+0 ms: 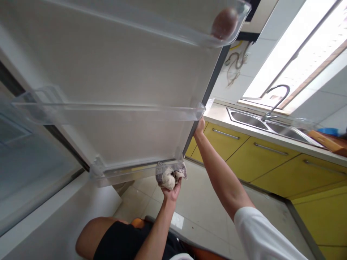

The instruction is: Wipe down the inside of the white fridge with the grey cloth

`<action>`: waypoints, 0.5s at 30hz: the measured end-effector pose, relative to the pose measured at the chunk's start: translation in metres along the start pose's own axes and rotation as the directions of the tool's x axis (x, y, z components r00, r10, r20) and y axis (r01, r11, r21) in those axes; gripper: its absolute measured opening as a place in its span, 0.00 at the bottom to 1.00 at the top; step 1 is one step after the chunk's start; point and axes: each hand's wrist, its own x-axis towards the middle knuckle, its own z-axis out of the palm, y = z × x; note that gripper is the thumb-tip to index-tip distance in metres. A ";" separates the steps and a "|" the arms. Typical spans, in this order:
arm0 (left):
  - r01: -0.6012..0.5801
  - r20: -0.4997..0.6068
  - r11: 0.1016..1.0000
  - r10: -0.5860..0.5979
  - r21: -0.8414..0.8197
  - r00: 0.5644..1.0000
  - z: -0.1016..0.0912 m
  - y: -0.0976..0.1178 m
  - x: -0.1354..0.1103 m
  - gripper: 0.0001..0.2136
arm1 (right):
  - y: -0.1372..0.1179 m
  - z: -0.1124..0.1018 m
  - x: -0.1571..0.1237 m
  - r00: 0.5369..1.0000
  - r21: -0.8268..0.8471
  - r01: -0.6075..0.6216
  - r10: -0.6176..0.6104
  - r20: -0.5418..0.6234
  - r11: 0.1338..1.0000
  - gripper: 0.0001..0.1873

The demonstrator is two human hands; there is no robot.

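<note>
My left hand [171, 193] is closed around a crumpled grey and white cloth [169, 175], pressed against the front of the lowest clear shelf [121, 173] of the open fridge door [114, 65]. My right hand [200, 126] reaches up and grips the door's dark outer edge beside the middle clear shelf [108, 112]; its fingers are partly hidden behind the edge. A brownish round object [224, 22] lies in the top door shelf.
Yellow cabinets [260, 159] run under a counter with a steel double sink [267, 124] and a curved tap [276, 99] below a bright window. A wooden board [329, 141] lies at the right. The tiled floor [195, 206] is below, and my knee [93, 233].
</note>
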 end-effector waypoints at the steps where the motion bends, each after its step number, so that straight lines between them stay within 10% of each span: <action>1: 0.019 0.003 1.000 -0.019 -0.005 1.000 0.001 -0.005 -0.001 0.16 | -0.001 0.000 -0.001 1.000 -0.005 -0.001 0.001 -0.002 1.000 0.24; 6: 0.033 0.017 0.997 -0.032 -0.063 0.999 0.006 -0.005 -0.020 0.15 | -0.002 -0.002 -0.002 1.000 -0.016 -0.004 0.004 0.001 1.000 0.23; 11: -0.136 -0.109 0.990 0.132 -0.024 0.985 0.037 0.045 -0.052 0.15 | -0.002 -0.001 -0.004 1.000 0.008 -0.005 0.005 0.020 1.000 0.22; 15: -0.242 -0.427 0.959 0.281 0.144 0.860 0.080 0.087 -0.085 0.14 | -0.003 0.000 -0.004 0.998 0.025 0.005 -0.006 0.059 1.000 0.22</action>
